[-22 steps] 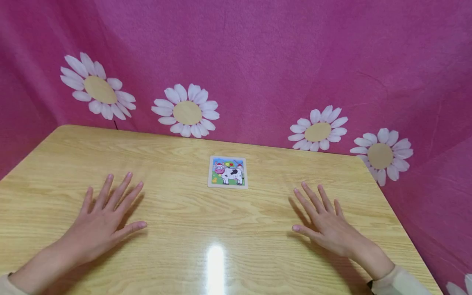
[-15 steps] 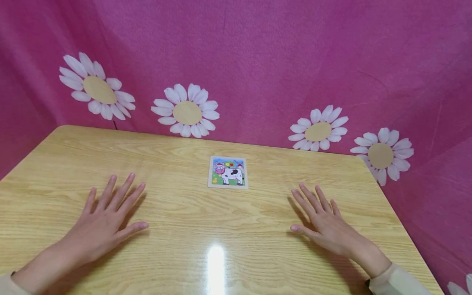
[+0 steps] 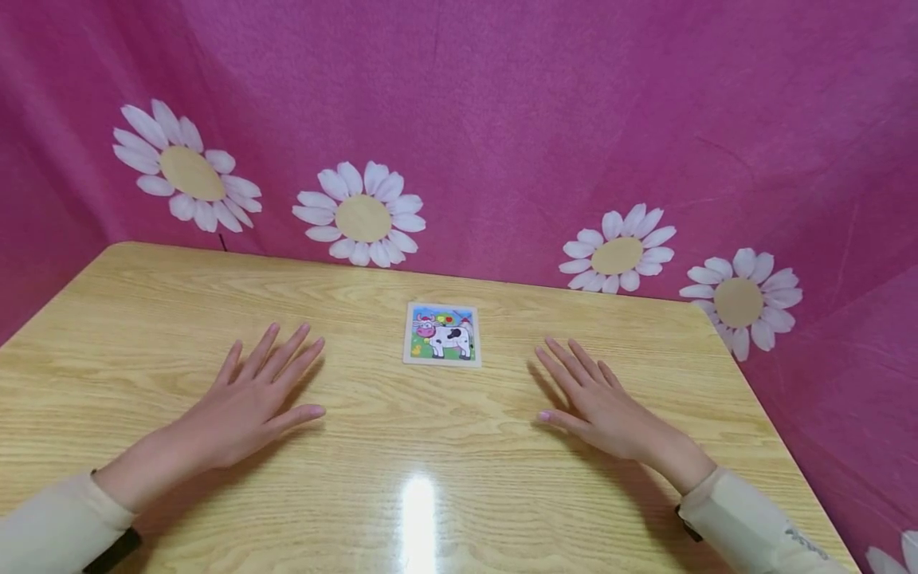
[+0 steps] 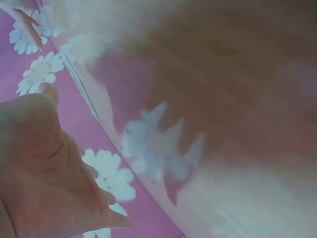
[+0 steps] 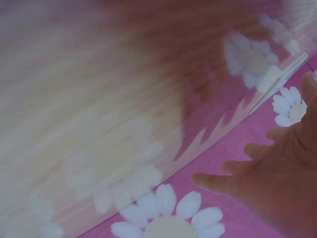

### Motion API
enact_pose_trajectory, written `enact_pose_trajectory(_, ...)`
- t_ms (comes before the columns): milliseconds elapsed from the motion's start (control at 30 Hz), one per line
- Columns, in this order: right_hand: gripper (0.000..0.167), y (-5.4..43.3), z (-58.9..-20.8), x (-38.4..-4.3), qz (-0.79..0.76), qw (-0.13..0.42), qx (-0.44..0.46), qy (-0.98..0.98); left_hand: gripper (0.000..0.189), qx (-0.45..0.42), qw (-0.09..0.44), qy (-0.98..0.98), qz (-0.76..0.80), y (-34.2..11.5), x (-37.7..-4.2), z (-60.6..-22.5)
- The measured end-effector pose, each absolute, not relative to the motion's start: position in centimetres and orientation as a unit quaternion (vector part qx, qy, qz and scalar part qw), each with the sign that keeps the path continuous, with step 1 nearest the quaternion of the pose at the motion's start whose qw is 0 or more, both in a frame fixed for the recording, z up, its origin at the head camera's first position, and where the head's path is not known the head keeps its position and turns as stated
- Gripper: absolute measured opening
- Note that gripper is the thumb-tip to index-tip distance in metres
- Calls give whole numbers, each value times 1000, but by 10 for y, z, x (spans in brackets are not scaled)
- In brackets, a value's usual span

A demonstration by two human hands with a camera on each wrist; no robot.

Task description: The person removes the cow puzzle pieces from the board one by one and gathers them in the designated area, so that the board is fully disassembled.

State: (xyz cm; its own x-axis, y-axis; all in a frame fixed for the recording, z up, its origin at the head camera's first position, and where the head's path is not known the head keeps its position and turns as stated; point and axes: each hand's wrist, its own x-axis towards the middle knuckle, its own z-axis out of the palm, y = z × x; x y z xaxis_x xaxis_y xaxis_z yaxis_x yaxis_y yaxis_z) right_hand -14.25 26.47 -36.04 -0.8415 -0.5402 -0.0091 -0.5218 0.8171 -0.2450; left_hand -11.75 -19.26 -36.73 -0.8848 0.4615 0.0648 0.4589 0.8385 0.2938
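A square cow picture puzzle [image 3: 442, 336] in a pale frame lies flat toward the back middle of the wooden table. To its left, my left hand [image 3: 244, 406] is held over the table with fingers spread and straight, holding nothing. On the other side my right hand [image 3: 602, 406] mirrors it, fingers extended and thumb apart. Both hands are apart from the puzzle. In the left wrist view the puzzle [image 4: 81, 84] shows edge-on beyond the left hand [image 4: 49, 168]. The right wrist view likewise shows the puzzle's thin edge [image 5: 279, 83] past the right hand [image 5: 272, 173].
The wood-grain table [image 3: 344, 494] ends at the back against a pink cloth [image 3: 488, 119] printed with white daisies. A bright light reflection [image 3: 419, 518] lies on the glossy tabletop near the front. Pale sleeves [image 3: 753, 526] cover the forearms.
Both hands have moved inward and slightly forward, closer to the puzzle from either side. More of the sleeves shows. The puzzle stays in place on the table.
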Motion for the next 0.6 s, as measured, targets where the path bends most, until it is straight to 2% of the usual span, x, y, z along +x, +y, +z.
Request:
enact_pose_trajectory(367, 77, 227, -368, -188, -127, 52, -324, 936, 76, 291, 50, 942, 156, -140, -175, -369)
enact_pose_trajectory(600, 79, 211, -367, -213, -132, 84, -316, 936, 76, 305, 86, 937, 146, -117, -209, -366)
